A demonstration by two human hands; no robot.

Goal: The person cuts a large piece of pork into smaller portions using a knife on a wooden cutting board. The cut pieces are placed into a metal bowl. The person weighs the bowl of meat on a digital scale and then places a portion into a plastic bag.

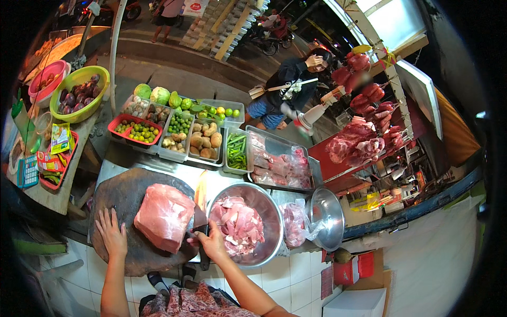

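At about nine o'clock, a red plastic tray (64, 174) on the wooden side table holds small flat snack packets in green, yellow and red (59, 138). Just left of it lies a blue rectangular calculator with a small grey screen (27, 171). At twelve o'clock, far up the street, a white sign with a red mark (195, 7) shows. At five o'clock stands a red cardboard box (355, 268).
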